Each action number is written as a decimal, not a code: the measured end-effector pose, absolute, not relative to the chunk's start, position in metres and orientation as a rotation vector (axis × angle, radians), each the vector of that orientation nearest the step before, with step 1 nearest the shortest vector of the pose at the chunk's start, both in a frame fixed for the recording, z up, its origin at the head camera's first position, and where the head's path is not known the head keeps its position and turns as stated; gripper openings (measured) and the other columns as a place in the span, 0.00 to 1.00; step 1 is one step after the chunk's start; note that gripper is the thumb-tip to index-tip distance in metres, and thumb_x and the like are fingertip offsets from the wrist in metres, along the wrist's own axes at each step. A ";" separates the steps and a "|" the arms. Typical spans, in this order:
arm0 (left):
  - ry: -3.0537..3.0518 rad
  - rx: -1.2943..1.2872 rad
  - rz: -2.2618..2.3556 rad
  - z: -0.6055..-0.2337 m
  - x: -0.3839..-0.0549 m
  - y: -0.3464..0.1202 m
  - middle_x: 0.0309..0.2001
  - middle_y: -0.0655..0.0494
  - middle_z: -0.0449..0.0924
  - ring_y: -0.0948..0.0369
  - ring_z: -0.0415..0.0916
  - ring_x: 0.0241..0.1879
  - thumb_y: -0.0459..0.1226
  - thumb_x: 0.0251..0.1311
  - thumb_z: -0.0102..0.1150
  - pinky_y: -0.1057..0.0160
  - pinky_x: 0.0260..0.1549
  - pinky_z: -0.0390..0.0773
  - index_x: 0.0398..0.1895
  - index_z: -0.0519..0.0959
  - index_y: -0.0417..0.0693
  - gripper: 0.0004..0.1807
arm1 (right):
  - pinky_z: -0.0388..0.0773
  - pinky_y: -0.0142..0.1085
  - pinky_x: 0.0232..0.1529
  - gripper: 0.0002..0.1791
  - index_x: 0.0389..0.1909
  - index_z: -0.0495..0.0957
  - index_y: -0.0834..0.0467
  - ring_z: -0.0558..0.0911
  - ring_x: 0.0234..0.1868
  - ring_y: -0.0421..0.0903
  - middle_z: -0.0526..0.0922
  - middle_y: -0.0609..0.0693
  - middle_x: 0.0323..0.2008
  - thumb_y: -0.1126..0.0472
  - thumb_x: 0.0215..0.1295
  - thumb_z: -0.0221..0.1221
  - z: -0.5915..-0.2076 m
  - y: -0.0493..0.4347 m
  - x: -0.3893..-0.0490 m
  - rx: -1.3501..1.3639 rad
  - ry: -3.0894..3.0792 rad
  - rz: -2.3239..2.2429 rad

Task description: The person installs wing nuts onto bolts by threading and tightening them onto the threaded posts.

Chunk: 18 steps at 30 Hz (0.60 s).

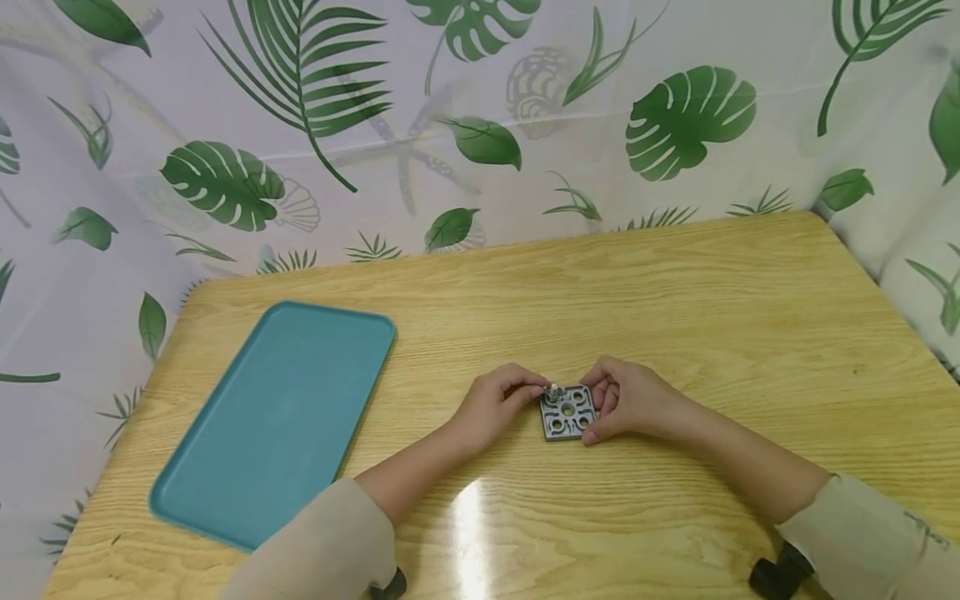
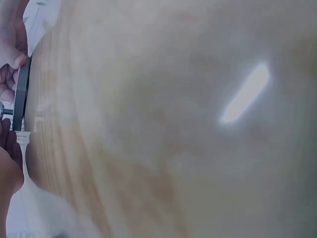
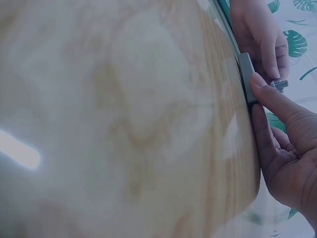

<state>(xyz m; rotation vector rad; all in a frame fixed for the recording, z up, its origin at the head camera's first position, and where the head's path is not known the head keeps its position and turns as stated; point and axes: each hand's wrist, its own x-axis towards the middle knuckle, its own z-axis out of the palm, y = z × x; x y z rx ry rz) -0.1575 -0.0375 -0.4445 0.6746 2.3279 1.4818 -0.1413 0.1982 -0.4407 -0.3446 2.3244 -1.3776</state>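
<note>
A square grey metal plate (image 1: pixel 567 423) with several round holes and grooves lies near the middle of the table. My right hand (image 1: pixel 633 398) grips the plate by its right edge, thumb at the near corner; the right wrist view shows the plate's side (image 3: pixel 245 74) between thumb and fingers. My left hand (image 1: pixel 491 406) is at the far left corner, pinching a small silvery metal fitting (image 1: pixel 553 392) with a pale tip. This fitting (image 3: pixel 280 85) stands up from the plate's face. How far it sits in the hole is hidden.
A blue-green rectangular tray (image 1: pixel 277 408) lies on the left of the wooden table (image 1: pixel 675 308), with nothing on it. Behind the table hangs a leaf-patterned cloth (image 1: pixel 525 192). A bright light reflection shows on the near tabletop.
</note>
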 end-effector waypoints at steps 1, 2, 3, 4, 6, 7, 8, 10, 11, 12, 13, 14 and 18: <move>2.339 0.701 1.468 -0.444 -0.160 -0.037 0.43 0.56 0.81 0.63 0.76 0.47 0.37 0.66 0.53 0.68 0.49 0.74 0.44 0.82 0.46 0.10 | 0.77 0.30 0.28 0.38 0.47 0.69 0.70 0.78 0.27 0.42 0.77 0.54 0.31 0.59 0.36 0.78 -0.440 0.198 -0.141 -0.341 2.324 -1.376; 2.348 0.724 1.454 -0.444 -0.162 -0.036 0.43 0.57 0.81 0.63 0.76 0.47 0.36 0.66 0.53 0.68 0.49 0.74 0.44 0.82 0.46 0.10 | 0.77 0.30 0.28 0.38 0.47 0.69 0.71 0.78 0.27 0.42 0.77 0.54 0.31 0.60 0.36 0.78 -0.440 0.198 -0.141 -0.346 2.324 -1.378; 2.353 0.747 1.440 -0.445 -0.164 -0.036 0.43 0.57 0.81 0.64 0.76 0.47 0.36 0.66 0.53 0.68 0.50 0.74 0.44 0.82 0.47 0.10 | 0.77 0.30 0.28 0.38 0.47 0.69 0.71 0.78 0.27 0.42 0.77 0.54 0.31 0.60 0.36 0.78 -0.440 0.198 -0.141 -0.351 2.324 -1.380; 2.349 0.769 1.430 -0.445 -0.166 -0.034 0.43 0.57 0.81 0.64 0.76 0.48 0.36 0.67 0.52 0.68 0.50 0.73 0.44 0.82 0.47 0.10 | 0.77 0.30 0.28 0.38 0.47 0.69 0.71 0.78 0.27 0.42 0.77 0.54 0.31 0.60 0.36 0.78 -0.440 0.198 -0.141 -0.355 2.325 -1.380; 2.337 0.799 1.410 -0.444 -0.169 -0.032 0.44 0.57 0.81 0.64 0.75 0.48 0.36 0.67 0.51 0.68 0.50 0.73 0.44 0.82 0.47 0.10 | 0.77 0.30 0.28 0.38 0.47 0.69 0.71 0.78 0.27 0.42 0.77 0.54 0.31 0.60 0.36 0.78 -0.441 0.199 -0.141 -0.353 2.326 -1.379; 2.325 0.809 1.403 -0.444 -0.170 -0.031 0.44 0.57 0.80 0.64 0.75 0.48 0.36 0.68 0.50 0.67 0.50 0.73 0.44 0.82 0.48 0.10 | 0.77 0.30 0.28 0.38 0.47 0.69 0.71 0.78 0.27 0.42 0.77 0.54 0.31 0.60 0.36 0.78 -0.441 0.199 -0.141 -0.354 2.326 -1.378; 2.314 0.811 1.394 -0.444 -0.171 -0.031 0.44 0.58 0.80 0.64 0.75 0.49 0.36 0.68 0.50 0.68 0.50 0.73 0.45 0.82 0.48 0.11 | 0.77 0.30 0.28 0.38 0.47 0.69 0.71 0.78 0.27 0.42 0.77 0.54 0.31 0.60 0.36 0.78 -0.441 0.199 -0.141 -0.355 2.325 -1.377; 2.287 0.812 1.381 -0.445 -0.173 -0.030 0.45 0.59 0.80 0.65 0.74 0.49 0.36 0.68 0.49 0.68 0.50 0.73 0.45 0.81 0.49 0.11 | 0.78 0.30 0.28 0.38 0.47 0.69 0.70 0.78 0.27 0.42 0.77 0.54 0.31 0.60 0.36 0.78 -0.441 0.199 -0.141 -0.348 2.324 -1.371; 2.274 0.811 1.374 -0.445 -0.174 -0.029 0.45 0.59 0.79 0.65 0.74 0.49 0.37 0.69 0.49 0.68 0.50 0.73 0.45 0.81 0.49 0.11 | 0.78 0.30 0.28 0.38 0.47 0.69 0.70 0.78 0.26 0.42 0.77 0.54 0.30 0.60 0.36 0.78 -0.441 0.199 -0.140 -0.345 2.323 -1.370; 2.261 0.811 1.368 -0.446 -0.175 -0.029 0.46 0.59 0.79 0.66 0.74 0.49 0.37 0.69 0.49 0.68 0.51 0.73 0.46 0.81 0.49 0.11 | 0.78 0.31 0.27 0.38 0.47 0.69 0.70 0.78 0.26 0.42 0.77 0.54 0.30 0.60 0.36 0.78 -0.441 0.199 -0.140 -0.344 2.325 -1.367; 2.246 0.807 1.363 -0.446 -0.177 -0.029 0.46 0.59 0.79 0.66 0.74 0.50 0.37 0.69 0.49 0.68 0.51 0.73 0.46 0.81 0.49 0.11 | 0.78 0.31 0.27 0.38 0.47 0.69 0.70 0.78 0.26 0.42 0.77 0.54 0.30 0.60 0.36 0.78 -0.441 0.199 -0.140 -0.348 2.328 -1.364; 2.229 0.803 1.360 -0.447 -0.178 -0.029 0.46 0.59 0.80 0.66 0.74 0.50 0.37 0.69 0.49 0.69 0.51 0.72 0.46 0.81 0.50 0.11 | 0.78 0.31 0.27 0.38 0.47 0.69 0.70 0.78 0.26 0.42 0.77 0.54 0.30 0.60 0.36 0.78 -0.441 0.199 -0.140 -0.347 2.329 -1.363; 2.170 0.794 1.347 -0.446 -0.184 -0.028 0.47 0.58 0.81 0.67 0.74 0.50 0.36 0.70 0.48 0.69 0.51 0.72 0.47 0.81 0.49 0.12 | 0.77 0.30 0.27 0.37 0.46 0.70 0.70 0.78 0.26 0.42 0.77 0.53 0.30 0.59 0.36 0.78 -0.440 0.199 -0.141 -0.353 2.345 -1.360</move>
